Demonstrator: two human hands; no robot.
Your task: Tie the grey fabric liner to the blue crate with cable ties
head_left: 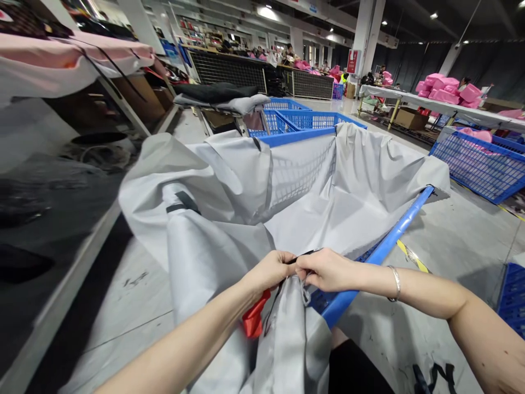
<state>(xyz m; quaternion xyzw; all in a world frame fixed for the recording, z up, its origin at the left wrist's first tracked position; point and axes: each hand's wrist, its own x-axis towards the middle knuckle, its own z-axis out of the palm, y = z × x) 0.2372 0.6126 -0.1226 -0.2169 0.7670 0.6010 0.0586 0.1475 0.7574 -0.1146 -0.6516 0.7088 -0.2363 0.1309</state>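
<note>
A large sheet of grey cloth (303, 221) lines the blue plastic basket (394, 230) in front of me and hangs over its rim. At the near corner, my left hand (271, 269) is closed in a pinch on a thin black strap (304, 255). Close against it, my right hand (328, 270) is also closed, its fingers pinching the strap beside the gathered cloth edge. The fingertips partly hide what they hold. Below both hands hangs a bunched fold of the grey cloth. A red piece of fabric (254, 317) shows under my left wrist.
A covered table (74, 57) stands at the left. Further blue baskets (303, 117) are behind the lined one. At the right, another blue basket (484, 164) holds pink items, and pink bundles (449, 90) lie on a long table. Black straps (435, 377) lie on the floor.
</note>
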